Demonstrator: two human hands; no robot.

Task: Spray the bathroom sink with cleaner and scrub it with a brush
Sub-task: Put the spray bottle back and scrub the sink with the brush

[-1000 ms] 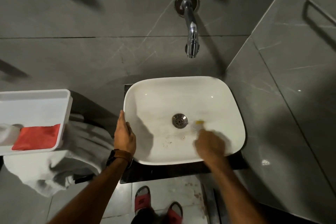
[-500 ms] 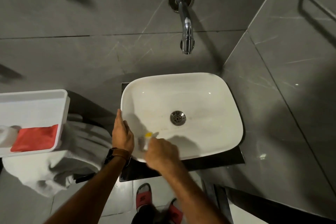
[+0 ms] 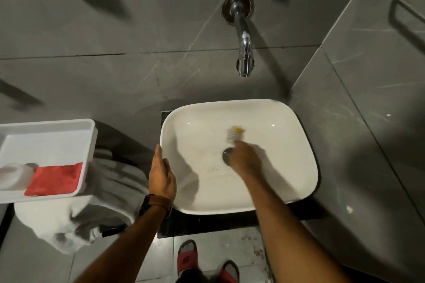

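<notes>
A white rectangular sink [image 3: 287, 122] sits on a dark counter below a chrome wall tap [image 3: 245, 53]. My right hand [image 3: 243, 158] is inside the basin, closed around a small brush [image 3: 233, 134] with white bristles and a yellow spot; the brush head points toward the back wall of the bowl. The hand covers most of the metal drain [image 3: 226, 153]. My left hand [image 3: 162, 174], with a brown watch strap on the wrist, rests flat against the sink's left rim and holds nothing. The right hand and brush are blurred by motion.
A white tray [image 3: 50, 140] at the left holds a red cloth [image 3: 55, 179] and a white bottle [image 3: 12, 176], partly cut off. A grey-white towel [image 3: 92, 209] hangs under it. Grey tiled walls surround the sink. Red sandals [image 3: 187, 257] show on the floor.
My right hand has swept the brush from the right of the drain to the front-left of the basin, then up to the back behind the drain. The left hand stays on the rim.
</notes>
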